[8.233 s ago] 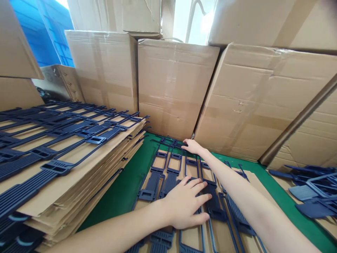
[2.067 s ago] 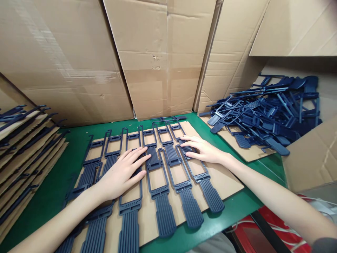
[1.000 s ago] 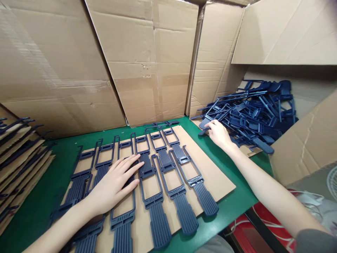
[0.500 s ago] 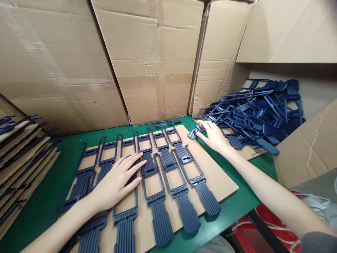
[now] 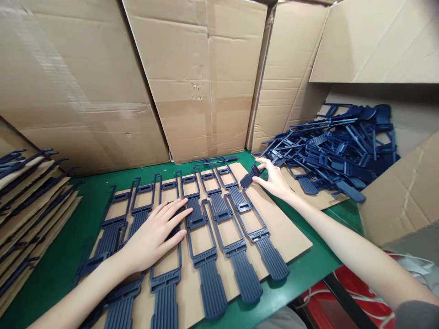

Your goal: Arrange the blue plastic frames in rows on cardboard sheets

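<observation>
Dark blue plastic frame pieces with ribbed paddle ends (image 5: 213, 292) lie in two overlapping rows on a cardboard sheet (image 5: 274, 214). My left hand (image 5: 157, 233) rests flat over the middle of these rows, fingers spread, covering parts of the pieces beneath it. At the sheet's far right corner my right hand (image 5: 271, 179) pinches another dark blue plastic piece (image 5: 249, 176) between thumb and fingers. Its ribbed end points left and sits just above the sheet; the rest of it is partly hidden by the hand.
A tangled heap of similar blue pieces (image 5: 336, 146) lies at the right on cardboard. Cardboard sheets layered with pieces (image 5: 37, 224) are stacked at the left. Tall cardboard boxes (image 5: 192, 82) wall off the back of the green table (image 5: 305, 269). Cables and something red (image 5: 325, 301) show below right.
My right hand has drawn the pinched piece slightly away from the heap, and its ribbed end has turned. My left hand stays in place on the rows.
</observation>
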{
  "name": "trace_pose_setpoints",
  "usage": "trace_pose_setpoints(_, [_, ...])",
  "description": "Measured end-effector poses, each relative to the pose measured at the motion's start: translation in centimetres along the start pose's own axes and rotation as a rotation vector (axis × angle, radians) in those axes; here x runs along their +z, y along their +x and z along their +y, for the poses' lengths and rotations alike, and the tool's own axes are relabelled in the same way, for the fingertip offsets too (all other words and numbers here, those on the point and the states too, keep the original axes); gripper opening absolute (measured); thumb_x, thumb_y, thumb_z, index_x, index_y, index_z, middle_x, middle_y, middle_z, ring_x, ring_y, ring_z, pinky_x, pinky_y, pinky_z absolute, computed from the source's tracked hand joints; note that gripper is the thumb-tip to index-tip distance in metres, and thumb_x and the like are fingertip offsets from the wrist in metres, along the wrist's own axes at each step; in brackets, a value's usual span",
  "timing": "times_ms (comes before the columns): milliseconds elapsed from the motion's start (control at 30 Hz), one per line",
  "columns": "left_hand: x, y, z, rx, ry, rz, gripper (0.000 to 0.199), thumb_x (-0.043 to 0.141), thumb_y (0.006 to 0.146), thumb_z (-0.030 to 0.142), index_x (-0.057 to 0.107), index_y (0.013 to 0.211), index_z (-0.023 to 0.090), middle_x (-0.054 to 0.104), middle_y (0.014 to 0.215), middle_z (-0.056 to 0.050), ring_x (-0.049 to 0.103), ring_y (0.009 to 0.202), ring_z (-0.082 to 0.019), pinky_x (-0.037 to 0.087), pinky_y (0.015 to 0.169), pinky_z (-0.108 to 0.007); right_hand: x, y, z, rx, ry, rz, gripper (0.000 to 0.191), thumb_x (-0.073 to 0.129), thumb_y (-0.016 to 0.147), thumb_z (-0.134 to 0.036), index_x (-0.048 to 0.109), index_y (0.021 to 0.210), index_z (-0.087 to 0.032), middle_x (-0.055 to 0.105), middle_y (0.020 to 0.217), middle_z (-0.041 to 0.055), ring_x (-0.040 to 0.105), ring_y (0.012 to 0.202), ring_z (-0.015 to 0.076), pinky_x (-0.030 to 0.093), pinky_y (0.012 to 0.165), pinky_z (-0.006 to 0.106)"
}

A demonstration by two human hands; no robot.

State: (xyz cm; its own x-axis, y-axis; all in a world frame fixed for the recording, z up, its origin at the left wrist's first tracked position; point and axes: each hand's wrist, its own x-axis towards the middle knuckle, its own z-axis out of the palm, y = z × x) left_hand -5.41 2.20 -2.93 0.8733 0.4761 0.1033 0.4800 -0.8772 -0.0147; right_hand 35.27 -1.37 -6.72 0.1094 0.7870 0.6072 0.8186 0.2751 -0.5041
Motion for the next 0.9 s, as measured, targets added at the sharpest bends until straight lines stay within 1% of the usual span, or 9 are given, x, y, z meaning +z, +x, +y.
trace_pose_setpoints(100, [0.0, 0.0, 0.0, 0.005, -0.003, 0.005, 0.049, 0.035, 0.099, 0.042, 0.037, 0.145, 0.027, 0.022, 0.157, -0.003, 0.022, 0.143, -0.027, 0.021, 0.115, -0.051, -0.8, 0.3, -0.7, -0.06, 0.239, 0.112, 0.054, 0.06, 0.076, -0.022, 0.046, 0.129, -0.025, 0.058, 0.1, 0.0037, 0.057, 0.097, 0.022, 0.043, 0.094, 0.041])
trace_pose_setpoints(200, [0.1, -0.1, 0.0, 0.004, 0.0, 0.012, 0.049, 0.035, 0.099, 0.043, 0.037, 0.145, 0.027, 0.022, 0.157, -0.003, 0.023, 0.143, -0.027, 0.021, 0.115, -0.05, -1.8, 0.7, -1.2, -0.03, 0.476, 0.157, 0.03, 0.059, 0.071, -0.015, 0.064, 0.099, -0.023, 0.061, 0.093, 0.0034, 0.058, 0.096, 0.0224, 0.044, 0.093, 0.039])
trace_pose_setpoints(267, [0.1, -0.1, 0.0, 0.002, 0.001, 0.012, 0.049, 0.035, 0.099, 0.043, 0.037, 0.145, 0.027, 0.023, 0.157, -0.004, 0.023, 0.143, -0.027, 0.021, 0.115, -0.05, -2.5, 0.9, -1.4, 0.04, 0.729, 0.139, 0.019, 0.061, 0.067, -0.016, 0.066, 0.085, -0.021, 0.062, 0.085, 0.0031, 0.06, 0.095, 0.0238, 0.045, 0.093, 0.042])
trace_pose_setpoints(367, [0.1, -0.1, 0.0, 0.0, -0.003, 0.012, 0.048, 0.035, 0.099, 0.042, 0.038, 0.145, 0.027, 0.023, 0.156, -0.004, 0.023, 0.142, -0.027, 0.022, 0.115, -0.051, -3.6, 1.1, -1.5, 0.212, 1.112, 0.11, 0.017, 0.062, 0.064, -0.019, 0.062, 0.081, -0.022, 0.058, 0.073, -0.0002, 0.061, 0.085, 0.0216, 0.047, 0.09, 0.045])
trace_pose_setpoints(433, [0.1, -0.1, 0.1, 0.003, -0.011, 0.018, 0.048, 0.036, 0.099, 0.042, 0.038, 0.145, 0.027, 0.024, 0.156, -0.004, 0.024, 0.142, -0.027, 0.022, 0.115, -0.051, -4.0, 1.2, -1.5, 0.314, 1.216, 0.135, 0.018, 0.06, 0.063, -0.019, 0.057, 0.08, -0.023, 0.051, 0.066, -0.0035, 0.058, 0.072, 0.0174, 0.05, 0.086, 0.045])
trace_pose_setpoints(500, [0.1, 0.0, 0.1, 0.008, -0.023, 0.029, 0.048, 0.037, 0.099, 0.042, 0.038, 0.145, 0.028, 0.024, 0.156, -0.004, 0.025, 0.142, -0.028, 0.022, 0.115, -0.051, -4.1, 1.3, -1.5, 0.402, 1.188, 0.132, 0.022, 0.056, 0.061, -0.019, 0.052, 0.083, -0.025, 0.043, 0.06, -0.0058, 0.052, 0.061, 0.0151, 0.052, 0.081, 0.044])
trace_pose_setpoints(567, [0.1, 0.0, 0.1, 0.01, -0.032, 0.036, 0.048, 0.037, 0.099, 0.041, 0.038, 0.145, 0.028, 0.025, 0.156, -0.004, 0.025, 0.142, -0.028, 0.022, 0.115, -0.051, -3.7, 1.3, -1.4, 0.482, 1.086, 0.051, 0.028, 0.053, 0.061, -0.021, 0.048, 0.088, -0.026, 0.04, 0.058, -0.0065, 0.049, 0.057, 0.0156, 0.054, 0.075, 0.044])
trace_pose_setpoints(767, [0.0, -0.1, 0.0, 0.013, -0.028, 0.03, 0.048, 0.037, 0.098, 0.041, 0.037, 0.145, 0.029, 0.023, 0.157, -0.004, 0.024, 0.142, -0.028, 0.022, 0.115, -0.051, -1.7, 0.4, -2.0, 0.635, 0.863, -0.261, 0.052, 0.06, 0.07, -0.03, 0.038, 0.116, -0.026, 0.053, 0.065, -0.0051, 0.056, 0.062, 0.0187, 0.055, 0.066, 0.042])
trace_pose_setpoints(900, [0.0, -0.1, 0.1, 0.001, -0.021, 0.017, 0.048, 0.036, 0.099, 0.041, 0.038, 0.145, 0.028, 0.024, 0.156, -0.004, 0.023, 0.142, -0.027, 0.021, 0.115, -0.051, -1.2, -0.2, -2.3, 0.483, 0.645, -0.303, 0.065, 0.063, 0.075, -0.034, 0.032, 0.131, -0.023, 0.054, 0.068, -0.0043, 0.058, 0.064, 0.0184, 0.053, 0.065, 0.037])
